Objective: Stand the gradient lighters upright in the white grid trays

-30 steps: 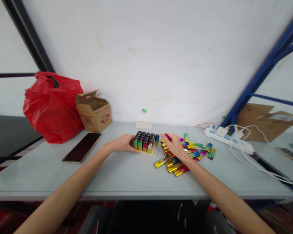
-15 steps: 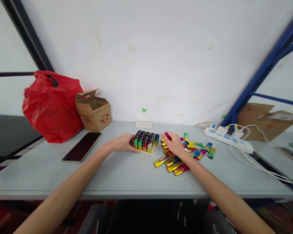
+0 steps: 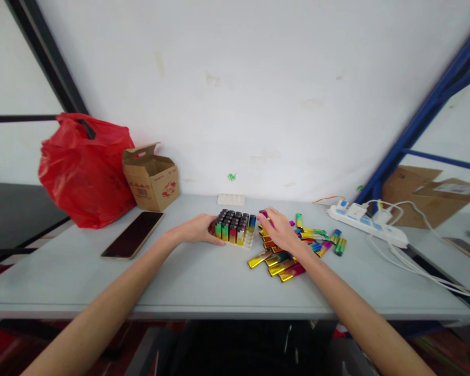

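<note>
Upright lighters [image 3: 230, 226] with black tops and shiny coloured bodies stand packed in a white slotted tray [image 3: 248, 243]. My left hand [image 3: 199, 228] wraps round the tray's left side, thumb at the front and the other fingers hidden behind. At the tray's right end, a blue-and-gold lighter [image 3: 251, 223] begins a row whose nearer slots show bare. My right hand [image 3: 278, 227] pinches a magenta lighter [image 3: 263, 213] just right of the tray, above a loose pile of lighters [image 3: 280, 265] lying on the table.
Behind the tray lies another white slotted tray [image 3: 231, 199] near the wall. A phone [image 3: 133, 235], an open cardboard box [image 3: 152, 180] and a red plastic bag [image 3: 86, 172] are on the left. On the right sit a white power strip [image 3: 366, 225] and its cables.
The magenta lighter has shifted slightly to the left and turned in my right hand's fingers. My left hand keeps its place at the tray.
</note>
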Tool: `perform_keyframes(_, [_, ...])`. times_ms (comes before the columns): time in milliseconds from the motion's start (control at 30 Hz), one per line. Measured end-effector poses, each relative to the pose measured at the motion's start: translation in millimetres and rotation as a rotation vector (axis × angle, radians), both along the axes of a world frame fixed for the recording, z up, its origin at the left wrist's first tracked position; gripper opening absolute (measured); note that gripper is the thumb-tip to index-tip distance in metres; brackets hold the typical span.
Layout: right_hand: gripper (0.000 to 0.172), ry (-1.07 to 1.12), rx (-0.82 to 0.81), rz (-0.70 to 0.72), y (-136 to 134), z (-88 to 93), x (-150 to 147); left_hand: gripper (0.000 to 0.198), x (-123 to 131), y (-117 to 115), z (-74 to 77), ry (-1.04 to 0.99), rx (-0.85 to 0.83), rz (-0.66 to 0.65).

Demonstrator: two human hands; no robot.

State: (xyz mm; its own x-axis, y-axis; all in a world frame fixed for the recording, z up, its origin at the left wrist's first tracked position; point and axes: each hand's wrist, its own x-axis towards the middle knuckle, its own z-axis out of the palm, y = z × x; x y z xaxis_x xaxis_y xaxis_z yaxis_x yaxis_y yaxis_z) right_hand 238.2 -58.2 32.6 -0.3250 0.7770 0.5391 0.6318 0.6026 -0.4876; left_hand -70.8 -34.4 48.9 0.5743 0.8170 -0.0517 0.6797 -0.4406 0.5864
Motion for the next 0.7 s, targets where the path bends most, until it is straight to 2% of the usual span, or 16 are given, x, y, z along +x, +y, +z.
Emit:
perform_keyframes(67, [0.053, -0.068, 0.006, 0.027, 0, 0.5, 2, 0.064, 0, -1, 1.0, 0.004, -0.014, -0.017])
perform_keyframes(167, [0.056, -0.115, -0.071, 0.038, 0, -0.6, 3, 0.064, 1, -2, 1.4, 0.0, -0.021, -0.03])
perform_keyframes(300, [0.052, -0.151, -0.113, 0.017, 2, -4.0, 3, 0.067, 0, 0, -1.4, -0.018, -0.011, -0.025])
perform_keyframes(500, [0.039, -0.4, -0.112, -0.05, 1, -4.0, -8, 0.068, -1, -1, -1.5, -0.021, 0.012, -0.015])
perform_keyframes(600, [0.04, -0.479, -0.101, -0.113, -3, -1.6, -14, 0.067, -1, -1, 0.2, -0.006, 0.023, -0.011])
perform_keyframes(700, [0.043, -0.453, -0.116, -0.057, -3, 2.6, -10, 0.067, 0, 0, 0.4, 0.008, 0.019, -0.013])
